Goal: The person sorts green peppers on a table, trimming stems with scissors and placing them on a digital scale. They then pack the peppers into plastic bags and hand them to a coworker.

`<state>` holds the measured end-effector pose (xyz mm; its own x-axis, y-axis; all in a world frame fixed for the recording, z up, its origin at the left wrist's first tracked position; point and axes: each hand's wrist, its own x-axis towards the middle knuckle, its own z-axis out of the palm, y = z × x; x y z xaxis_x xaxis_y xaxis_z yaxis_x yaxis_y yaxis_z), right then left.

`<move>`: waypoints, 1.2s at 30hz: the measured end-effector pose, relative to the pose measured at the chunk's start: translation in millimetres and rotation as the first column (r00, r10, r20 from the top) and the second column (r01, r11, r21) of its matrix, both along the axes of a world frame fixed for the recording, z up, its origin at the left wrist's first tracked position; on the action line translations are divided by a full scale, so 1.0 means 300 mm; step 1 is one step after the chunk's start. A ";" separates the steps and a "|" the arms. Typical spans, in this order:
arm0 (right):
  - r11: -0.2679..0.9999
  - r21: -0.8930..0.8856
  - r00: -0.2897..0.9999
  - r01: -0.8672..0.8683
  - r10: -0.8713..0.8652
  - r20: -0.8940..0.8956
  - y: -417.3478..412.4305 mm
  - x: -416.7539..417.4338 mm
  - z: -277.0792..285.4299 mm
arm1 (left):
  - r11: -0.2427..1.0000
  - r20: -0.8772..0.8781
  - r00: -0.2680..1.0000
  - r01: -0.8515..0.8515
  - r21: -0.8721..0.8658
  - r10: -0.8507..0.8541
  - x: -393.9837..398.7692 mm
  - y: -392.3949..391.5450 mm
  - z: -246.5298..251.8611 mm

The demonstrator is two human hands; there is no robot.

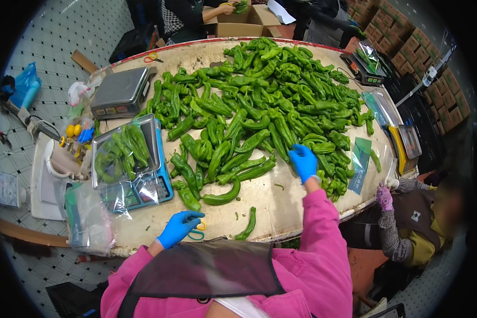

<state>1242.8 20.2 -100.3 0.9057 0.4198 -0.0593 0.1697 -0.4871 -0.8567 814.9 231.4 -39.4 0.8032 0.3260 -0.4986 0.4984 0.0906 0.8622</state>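
Observation:
A heap of green peppers (262,87) spreads over the middle of the pale table (262,194). My right hand (303,162), in a blue glove, is at the heap's near right edge, fingers among the peppers; its fingertips are hard to make out. My left hand (177,229), also gloved in blue, hovers by the near edge with nothing visible in it. Beside it are scissors (197,234) with yellow and teal handles, partly hidden. A single curved pepper (247,224) lies between my hands. On my left, a clear bag of peppers (123,151) rests on a blue scale (165,183).
Clear packaging bags (89,216) lie at the near left corner. Beyond the blue scale stands a grey scale (119,93). Another bag (359,165) lies at right, near a person in purple gloves (384,196). Two more people work across the table, by a cardboard box (238,30).

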 end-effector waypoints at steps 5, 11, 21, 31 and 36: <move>0.672 -0.733 0.856 0.105 0.314 0.410 0.229 0.076 -0.209 | 0.997 -0.067 0.996 0.056 0.050 -0.053 0.043 0.007 -0.002; 0.774 -0.630 0.934 -0.062 0.268 0.237 0.234 0.099 -0.103 | 0.995 -0.032 0.999 -0.016 0.102 0.019 0.008 0.010 -0.031; 0.911 0.359 0.760 -0.201 0.377 -0.530 -0.130 -0.308 0.051 | 0.990 -0.047 0.991 0.128 0.052 -0.126 0.065 -0.014 -0.024; 0.761 0.648 0.577 0.021 0.520 -0.630 0.160 -0.783 0.141 | 0.980 0.087 0.993 0.096 -0.172 -0.082 0.046 -0.055 0.070; 0.816 0.577 0.689 0.000 0.418 -0.592 0.261 -0.965 0.134 | 0.973 0.128 0.988 -0.058 -0.225 0.088 -0.040 -0.025 0.038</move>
<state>953.3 98.6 -60.3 0.5810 0.7453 -0.3271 -0.5044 0.0143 -0.8633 803.1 224.0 -28.1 0.8468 0.2807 -0.4518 0.3623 0.3174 0.8764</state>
